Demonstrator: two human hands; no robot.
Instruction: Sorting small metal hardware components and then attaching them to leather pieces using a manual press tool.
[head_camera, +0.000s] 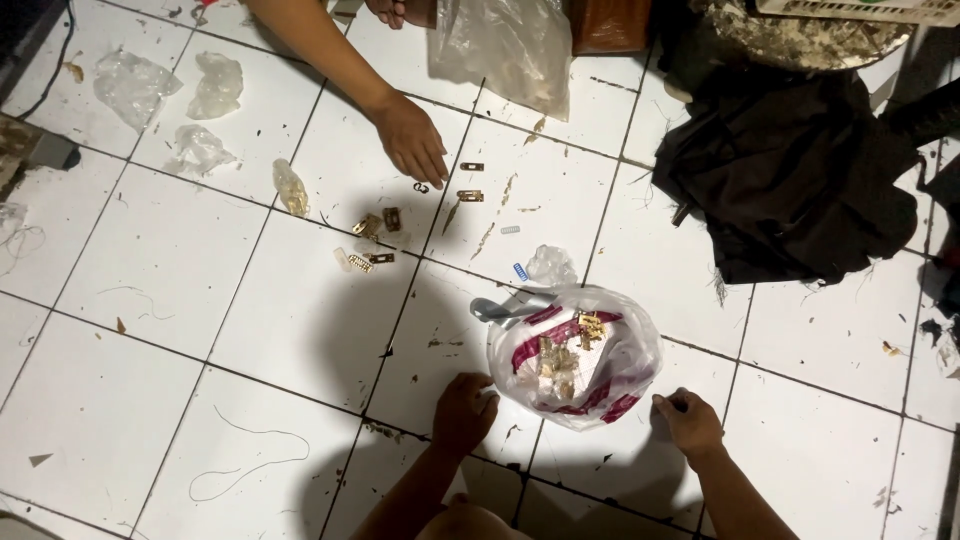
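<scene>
While I watch from the head camera, my left hand (463, 408) sits at the lower middle of the frame, fingers curled together on the edge of a plastic bag (575, 355). My right hand (688, 420) pinches the bag's opposite edge, lower right of centre, fingers closed on the plastic. The bag lies open on the white tile floor (160, 260) with small brass pieces (562, 358) inside. Above, near the top centre, another person's hand (412, 140) lies flat, fingers slightly apart, just beside loose brass hinges (375, 225). A dark cloth (790, 170) is heaped at the upper right.
</scene>
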